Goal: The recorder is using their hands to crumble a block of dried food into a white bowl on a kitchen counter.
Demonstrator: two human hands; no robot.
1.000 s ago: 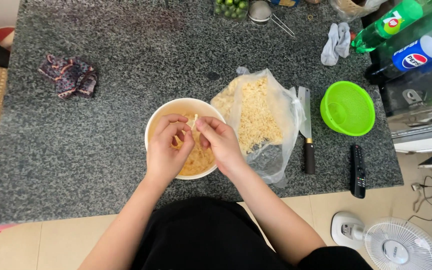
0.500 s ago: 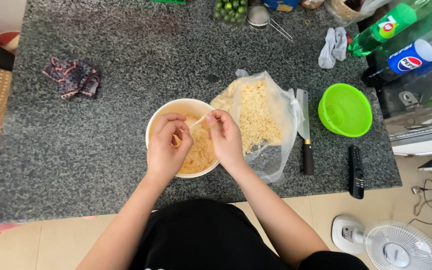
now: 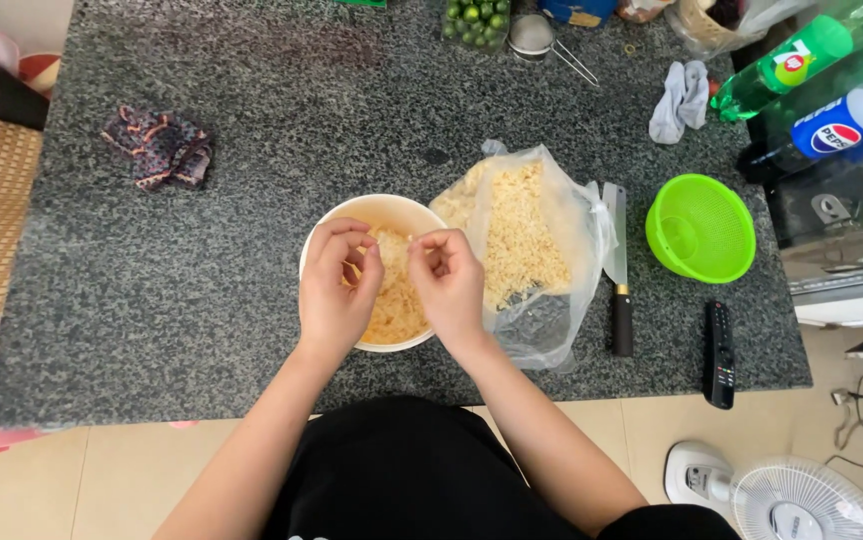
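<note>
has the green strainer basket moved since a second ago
No. The green basket sits in the same spot beside the knife, near the counter's right edge; the slight shift in frame matches the camera's own movement.

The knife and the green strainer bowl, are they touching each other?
Apart. The head view shows bare grey counter between the knife and the green strainer bowl.

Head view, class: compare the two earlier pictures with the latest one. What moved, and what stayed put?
Little changed. Both hands stay over the white bowl. The left hand and right hand keep pinching small bits of the pale yellow food, fingertips shifting only slightly. The plastic bag, knife, green colander and remote did not move.
</note>
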